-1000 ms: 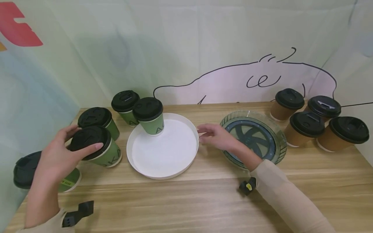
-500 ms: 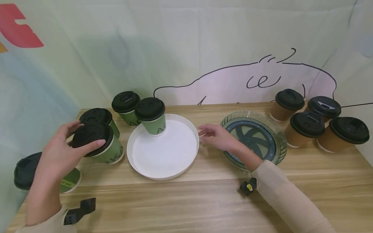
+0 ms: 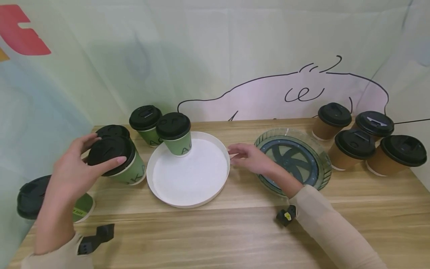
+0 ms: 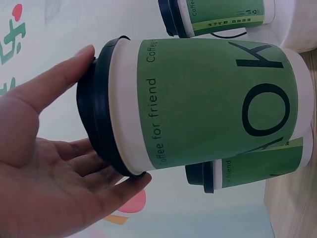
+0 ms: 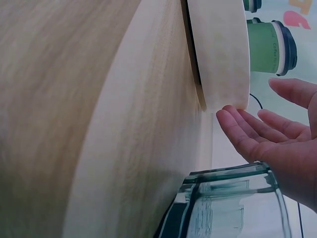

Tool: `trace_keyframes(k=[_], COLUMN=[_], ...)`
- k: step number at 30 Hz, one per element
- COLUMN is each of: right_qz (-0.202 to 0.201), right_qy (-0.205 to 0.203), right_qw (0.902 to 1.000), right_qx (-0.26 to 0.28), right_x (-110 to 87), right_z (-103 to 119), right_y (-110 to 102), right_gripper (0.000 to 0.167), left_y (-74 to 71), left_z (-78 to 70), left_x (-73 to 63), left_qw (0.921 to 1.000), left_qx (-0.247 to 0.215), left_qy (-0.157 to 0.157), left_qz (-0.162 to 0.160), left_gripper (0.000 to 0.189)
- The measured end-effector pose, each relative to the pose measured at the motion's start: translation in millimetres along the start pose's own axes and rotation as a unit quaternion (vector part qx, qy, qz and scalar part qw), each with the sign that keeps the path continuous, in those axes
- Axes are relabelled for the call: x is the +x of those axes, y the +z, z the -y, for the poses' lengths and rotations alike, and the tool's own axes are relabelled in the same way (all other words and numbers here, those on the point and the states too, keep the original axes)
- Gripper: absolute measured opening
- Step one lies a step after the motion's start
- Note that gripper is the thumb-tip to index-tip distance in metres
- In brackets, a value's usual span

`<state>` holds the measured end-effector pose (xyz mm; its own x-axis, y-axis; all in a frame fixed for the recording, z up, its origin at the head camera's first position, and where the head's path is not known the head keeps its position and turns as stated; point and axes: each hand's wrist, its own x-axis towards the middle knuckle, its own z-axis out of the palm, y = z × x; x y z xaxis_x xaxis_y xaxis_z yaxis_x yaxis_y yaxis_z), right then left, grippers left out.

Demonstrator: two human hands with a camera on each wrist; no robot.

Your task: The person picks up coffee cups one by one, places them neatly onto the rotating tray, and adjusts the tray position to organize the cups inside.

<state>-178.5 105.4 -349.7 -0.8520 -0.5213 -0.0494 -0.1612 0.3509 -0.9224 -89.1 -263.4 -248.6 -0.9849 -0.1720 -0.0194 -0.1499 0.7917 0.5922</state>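
My left hand [image 3: 68, 175] grips a green paper coffee cup [image 3: 131, 170] by its black lid, thumb on one side and fingers on the other. In the left wrist view this cup [image 4: 213, 99] shows printed lettering; whether its base touches the table cannot be told. To its right lies a round white tray [image 3: 188, 183], with another green cup [image 3: 177, 144] standing inside near the back left rim. My right hand [image 3: 250, 158] has its fingertips at the tray's right rim, relaxed; the right wrist view shows the fingers [image 5: 242, 129] against the tray wall [image 5: 220, 59].
More lidded green cups stand behind the held cup [image 3: 112, 130], at the back [image 3: 145, 118] and at the near left [image 3: 33, 196]. A round ribbed glass dish [image 3: 292, 160] sits under my right forearm. Several brown cups [image 3: 354, 144] cluster at the right.
My left hand has moved slightly right and up in the head view with the green cup, nearer the tray. The cup on the tray shifted slightly right at first. My right hand stays at the rim.
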Motion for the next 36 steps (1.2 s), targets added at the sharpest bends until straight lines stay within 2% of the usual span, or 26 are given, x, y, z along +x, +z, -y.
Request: trace_keyframes(k=[8, 15, 25, 36], right_qz=[-0.005, -0.008, -0.015, -0.014], right_qy=[0.010, 0.010, 0.021, 0.030], right_qw=[0.9999, 0.9999, 0.9997, 0.9994], right_qx=[-0.004, -0.003, -0.005, -0.001], right_x=[-0.2, 0.7, 0.5, 0.3], right_z=[1, 2, 3, 3], right_y=[0, 1, 0, 1], right_gripper=[0.041, 0.040, 0.040, 0.042], left_y=[-2.3, -5.1, -2.6, 3.6], left_z=[-6.5, -11.4, -21.2, -37.0], left_x=[1.4, 4.5, 7.5, 9.0], left_qw=[1.0000, 0.9999, 0.9996, 0.9984], left_qx=[-0.001, -0.004, 0.002, -0.021], left_qy=[0.000, 0.014, 0.027, 0.053], left_qz=[-0.003, -0.005, -0.008, 0.001], left_gripper=[0.095, 0.093, 0.095, 0.093])
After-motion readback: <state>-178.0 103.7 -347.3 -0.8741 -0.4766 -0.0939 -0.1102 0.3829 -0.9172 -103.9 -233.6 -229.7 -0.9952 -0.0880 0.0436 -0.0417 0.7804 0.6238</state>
